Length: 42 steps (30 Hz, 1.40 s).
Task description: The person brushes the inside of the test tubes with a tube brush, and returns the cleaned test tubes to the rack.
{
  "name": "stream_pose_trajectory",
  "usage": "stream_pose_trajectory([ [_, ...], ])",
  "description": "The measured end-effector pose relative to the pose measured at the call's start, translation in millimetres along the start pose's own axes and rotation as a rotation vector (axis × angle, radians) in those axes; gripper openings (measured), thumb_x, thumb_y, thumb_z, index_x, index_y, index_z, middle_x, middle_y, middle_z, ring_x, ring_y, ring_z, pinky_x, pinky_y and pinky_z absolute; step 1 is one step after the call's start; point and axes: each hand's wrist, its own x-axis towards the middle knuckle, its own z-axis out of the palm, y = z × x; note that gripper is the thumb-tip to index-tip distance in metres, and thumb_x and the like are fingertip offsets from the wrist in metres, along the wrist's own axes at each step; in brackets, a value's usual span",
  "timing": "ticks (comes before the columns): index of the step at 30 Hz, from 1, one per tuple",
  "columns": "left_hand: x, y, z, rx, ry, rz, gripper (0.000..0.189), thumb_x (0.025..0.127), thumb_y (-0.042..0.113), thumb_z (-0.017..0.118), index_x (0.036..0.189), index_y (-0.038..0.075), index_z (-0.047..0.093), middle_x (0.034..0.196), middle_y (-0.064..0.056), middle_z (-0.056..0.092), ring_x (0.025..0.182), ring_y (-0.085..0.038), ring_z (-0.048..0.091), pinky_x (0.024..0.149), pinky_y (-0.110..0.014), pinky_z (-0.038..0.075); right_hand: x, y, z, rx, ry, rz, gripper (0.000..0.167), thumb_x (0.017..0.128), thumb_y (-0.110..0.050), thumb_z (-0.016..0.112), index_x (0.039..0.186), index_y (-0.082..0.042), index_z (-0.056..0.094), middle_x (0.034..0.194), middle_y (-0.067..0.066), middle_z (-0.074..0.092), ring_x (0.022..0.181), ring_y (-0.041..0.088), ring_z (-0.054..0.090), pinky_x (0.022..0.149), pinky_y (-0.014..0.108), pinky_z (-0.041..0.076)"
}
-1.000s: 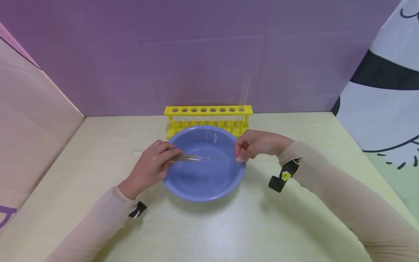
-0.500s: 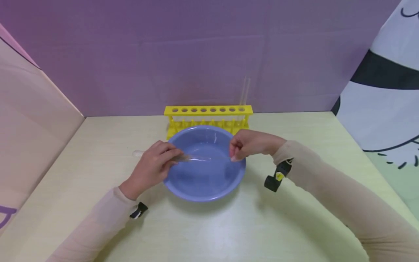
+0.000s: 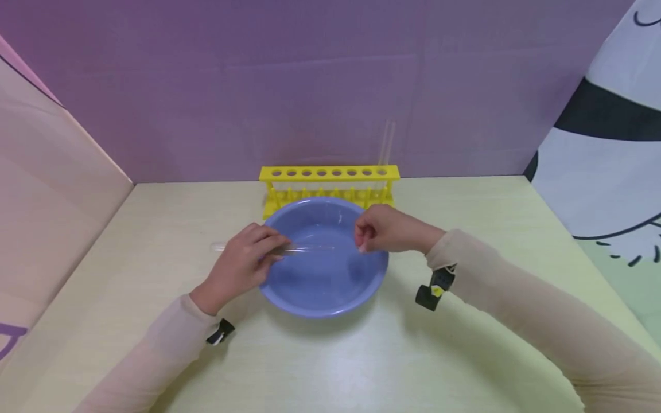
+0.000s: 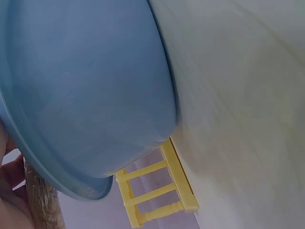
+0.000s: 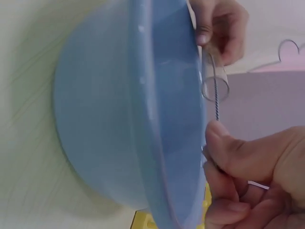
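My left hand (image 3: 240,258) grips a clear glass test tube (image 3: 307,249) lying sideways over the blue basin (image 3: 320,292), its rounded end poking out left of the hand. In the right wrist view the tube's open mouth faces my right hand (image 3: 395,229). A twisted wire handle (image 5: 217,102) runs into that mouth, pinched between my right thumb and fingers. It belongs to a test tube brush, whose brown bristles (image 4: 45,202) show inside the tube in the left wrist view. Both hands are over opposite sides of the basin's rim.
A yellow test tube rack (image 3: 330,175) stands behind the basin. Another clear tube (image 3: 385,143) rises upright from its rightmost hole. The pale table (image 3: 320,373) ends at a purple backdrop (image 3: 320,86), with printed panels on both sides.
My right hand has moved left toward the left hand, and less wire shows between it and the tube. My left hand has stayed nearly still.
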Motion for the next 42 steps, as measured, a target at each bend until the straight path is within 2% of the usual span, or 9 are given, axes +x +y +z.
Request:
stream_pose_trajectory([
  [7, 1.3, 1.3, 0.6, 0.011, -0.002, -0.009, 0.027, 0.071, -0.002, 0.077, 0.097, 0.004, 0.07, 0.093, -0.007, 0.066, 0.078, -0.021, 0.054, 0.064, -0.031, 0.048, -3.5, -10, 8, -0.054, 0.1, -0.063, 0.016, 0.078, 0.001, 0.073, 0.072, -0.007, 0.06, 0.068, 0.0, 0.06, 0.063, 0.012, 0.054, 0.061, 0.026, 0.049],
  [14, 2.5, 2.0, 1.5, -0.008, -0.009, -0.018, 0.026, 0.073, 0.0, 0.076, 0.098, 0.003, 0.07, 0.093, -0.007, 0.067, 0.078, -0.021, 0.054, 0.064, -0.031, 0.047, -7.7, -16, 21, -0.127, 0.202, -0.057, 0.015, 0.081, 0.005, 0.068, 0.076, -0.007, 0.061, 0.074, 0.0, 0.062, 0.071, 0.015, 0.057, 0.064, 0.025, 0.051],
  [21, 4.0, 2.7, 1.8, -0.016, -0.029, -0.038, 0.026, 0.074, 0.001, 0.076, 0.099, 0.003, 0.07, 0.094, -0.007, 0.067, 0.079, -0.021, 0.055, 0.066, -0.032, 0.047, -9.3, -17, 31, -0.306, 0.315, -0.174, 0.019, 0.08, 0.01, 0.065, 0.075, -0.007, 0.058, 0.073, 0.001, 0.059, 0.069, 0.016, 0.054, 0.063, 0.026, 0.049],
  [28, 5.6, 2.7, -0.2, -0.036, -0.042, -0.049, 0.025, 0.075, 0.002, 0.075, 0.099, 0.003, 0.07, 0.094, -0.006, 0.068, 0.08, -0.019, 0.056, 0.067, -0.031, 0.048, -12.5, -19, 44, -0.466, 0.433, -0.261, 0.013, 0.079, 0.001, 0.072, 0.08, -0.004, 0.061, 0.078, 0.005, 0.057, 0.074, 0.019, 0.054, 0.068, 0.027, 0.051],
  [33, 5.9, 3.2, -1.1, -0.041, -0.056, -0.043, 0.024, 0.075, 0.001, 0.075, 0.099, 0.002, 0.07, 0.093, -0.006, 0.068, 0.082, -0.021, 0.058, 0.068, -0.033, 0.05, -13.8, -18, 53, -0.526, 0.493, -0.333, 0.014, 0.079, 0.0, 0.073, 0.08, -0.003, 0.059, 0.079, 0.006, 0.056, 0.076, 0.02, 0.054, 0.07, 0.028, 0.051],
  [42, 5.9, 3.3, -2.0, -0.036, -0.092, -0.062, 0.023, 0.077, 0.001, 0.074, 0.099, 0.002, 0.07, 0.094, -0.006, 0.068, 0.085, -0.022, 0.06, 0.072, -0.035, 0.051, -13.4, -14, 60, -0.618, 0.557, -0.429, 0.016, 0.076, 0.01, 0.068, 0.079, -0.003, 0.059, 0.078, 0.007, 0.056, 0.074, 0.019, 0.053, 0.067, 0.026, 0.049],
])
